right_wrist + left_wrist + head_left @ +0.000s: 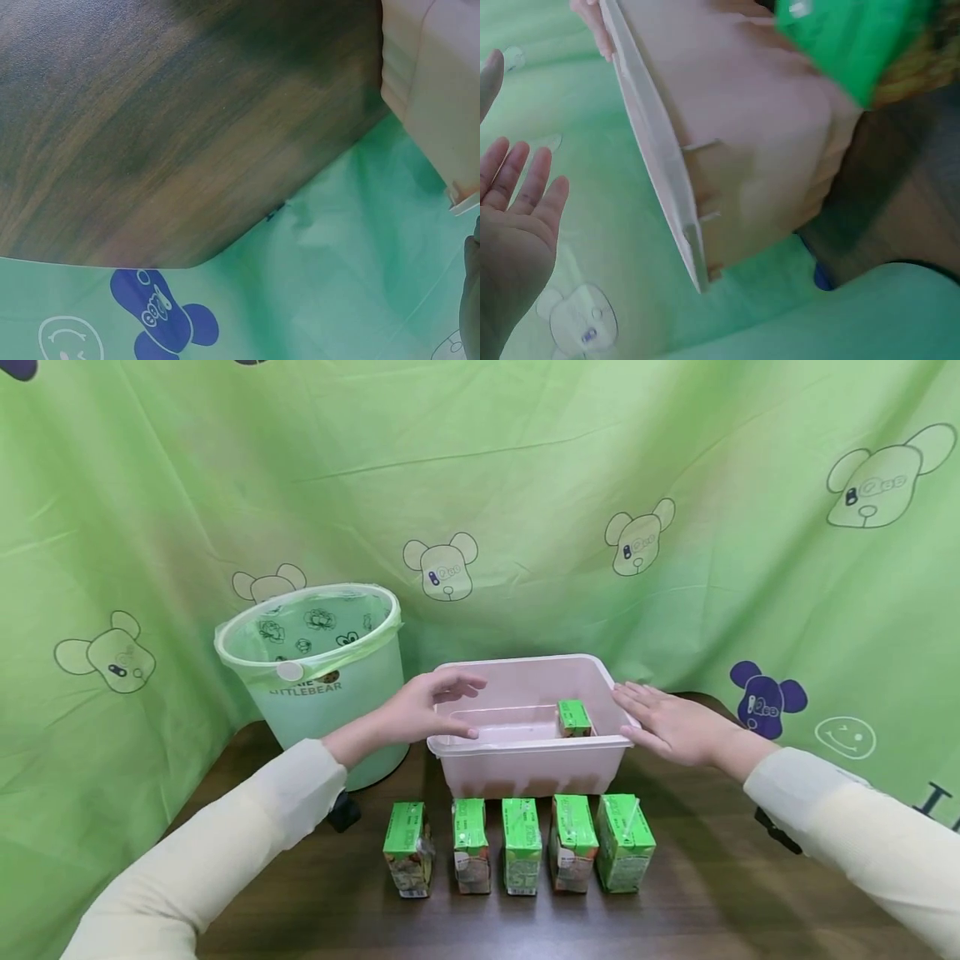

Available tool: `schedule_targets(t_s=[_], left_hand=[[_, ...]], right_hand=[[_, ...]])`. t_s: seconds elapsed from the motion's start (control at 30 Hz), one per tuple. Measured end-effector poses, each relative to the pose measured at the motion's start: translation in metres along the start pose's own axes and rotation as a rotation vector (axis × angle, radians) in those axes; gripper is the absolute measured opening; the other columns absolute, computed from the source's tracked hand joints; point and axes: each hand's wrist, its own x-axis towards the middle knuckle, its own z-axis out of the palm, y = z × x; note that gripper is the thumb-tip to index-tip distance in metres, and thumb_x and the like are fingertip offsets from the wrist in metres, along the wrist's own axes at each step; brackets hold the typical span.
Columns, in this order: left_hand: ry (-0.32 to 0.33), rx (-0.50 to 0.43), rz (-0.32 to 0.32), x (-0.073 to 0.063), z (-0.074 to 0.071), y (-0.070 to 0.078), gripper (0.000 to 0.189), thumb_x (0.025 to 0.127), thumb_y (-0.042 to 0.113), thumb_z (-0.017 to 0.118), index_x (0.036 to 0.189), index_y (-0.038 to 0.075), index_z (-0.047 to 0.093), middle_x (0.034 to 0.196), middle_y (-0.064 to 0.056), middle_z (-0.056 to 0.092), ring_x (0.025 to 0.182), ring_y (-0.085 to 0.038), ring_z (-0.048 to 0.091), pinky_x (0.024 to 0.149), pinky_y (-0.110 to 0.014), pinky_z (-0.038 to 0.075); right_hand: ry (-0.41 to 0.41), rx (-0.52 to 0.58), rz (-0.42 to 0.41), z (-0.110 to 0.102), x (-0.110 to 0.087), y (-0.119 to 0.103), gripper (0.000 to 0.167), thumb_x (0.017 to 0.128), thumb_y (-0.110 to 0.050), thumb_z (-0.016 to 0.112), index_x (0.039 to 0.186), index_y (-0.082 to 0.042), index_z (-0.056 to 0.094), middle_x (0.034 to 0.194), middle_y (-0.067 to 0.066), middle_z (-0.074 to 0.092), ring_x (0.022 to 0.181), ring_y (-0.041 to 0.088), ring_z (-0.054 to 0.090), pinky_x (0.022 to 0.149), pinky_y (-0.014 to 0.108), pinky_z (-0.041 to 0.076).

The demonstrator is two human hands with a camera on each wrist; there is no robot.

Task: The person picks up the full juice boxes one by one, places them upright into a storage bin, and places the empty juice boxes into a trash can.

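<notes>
A pink plastic tub stands on the table, with one green-topped drink carton lying inside toward its right end. My left hand hovers over the tub's left end with fingers spread and nothing in them; the left wrist view shows the same palm beside the tub rim. At the tub's right end, my right hand has straight fingers right at the rim. Before the tub, several similar cartons stand in a row, from the leftmost carton to the rightmost carton.
A pale green bin with a liner over its rim stands left of the tub, close to my left forearm. Behind everything hangs a green curtain printed with bear heads. The dark wooden table has its far edge near the curtain.
</notes>
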Motion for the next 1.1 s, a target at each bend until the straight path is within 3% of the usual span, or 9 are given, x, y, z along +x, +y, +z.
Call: schedule_targets(t_s=[0.23, 0.47, 0.57, 0.77, 0.93, 1.1], left_hand=[[0.061, -0.117, 0.037, -0.044, -0.001, -0.012, 0.062, 0.075, 0.003, 0.083, 0.131, 0.002, 0.056, 0.129, -0.008, 0.060, 0.121, -0.022, 0.055, 0.105, -0.035, 0.043], [0.070, -0.133, 0.078, -0.080, 0.004, -0.029, 0.064, 0.072, 0.001, 0.085, 0.130, 0.001, 0.057, 0.127, -0.009, 0.061, 0.120, -0.023, 0.056, 0.105, -0.041, 0.042], [0.060, -0.127, 0.067, -0.094, 0.006, -0.037, 0.062, 0.073, 0.001, 0.084, 0.129, 0.001, 0.057, 0.126, -0.011, 0.061, 0.119, -0.025, 0.056, 0.104, -0.042, 0.043], [0.016, -0.134, 0.032, -0.113, 0.013, -0.054, 0.063, 0.075, 0.009, 0.084, 0.131, 0.003, 0.056, 0.125, -0.004, 0.061, 0.119, -0.026, 0.055, 0.103, -0.043, 0.043], [-0.065, -0.216, 0.017, -0.126, 0.019, -0.063, 0.069, 0.074, 0.013, 0.085, 0.135, 0.006, 0.053, 0.132, -0.005, 0.058, 0.123, -0.034, 0.051, 0.103, -0.047, 0.042], [-0.116, -0.260, 0.022, -0.132, 0.026, -0.069, 0.075, 0.072, 0.020, 0.087, 0.136, 0.007, 0.052, 0.135, -0.004, 0.056, 0.125, -0.033, 0.050, 0.105, -0.040, 0.041]], right_hand=[[0.003, 0.007, -0.001, 0.000, 0.000, 0.001, 0.060, 0.104, -0.033, 0.045, 0.144, 0.010, 0.035, 0.151, 0.027, 0.031, 0.139, 0.044, 0.027, 0.111, 0.056, 0.028], [0.009, 0.008, 0.003, 0.002, 0.000, 0.002, 0.059, 0.104, -0.033, 0.045, 0.145, 0.009, 0.035, 0.152, 0.026, 0.031, 0.139, 0.044, 0.026, 0.111, 0.055, 0.028], [0.010, 0.015, 0.002, 0.002, 0.000, 0.002, 0.059, 0.103, -0.033, 0.045, 0.145, 0.008, 0.035, 0.152, 0.026, 0.030, 0.139, 0.044, 0.026, 0.111, 0.054, 0.028], [0.026, 0.007, -0.008, 0.003, 0.000, 0.004, 0.059, 0.103, -0.032, 0.047, 0.144, 0.009, 0.036, 0.151, 0.026, 0.031, 0.138, 0.044, 0.028, 0.110, 0.055, 0.029], [0.032, 0.017, -0.016, 0.004, 0.001, 0.004, 0.059, 0.103, -0.031, 0.047, 0.144, 0.009, 0.036, 0.150, 0.027, 0.032, 0.138, 0.045, 0.028, 0.110, 0.055, 0.029], [0.036, 0.017, -0.017, 0.005, 0.002, 0.004, 0.059, 0.103, -0.031, 0.047, 0.144, 0.010, 0.036, 0.150, 0.027, 0.032, 0.138, 0.045, 0.029, 0.109, 0.057, 0.030]])
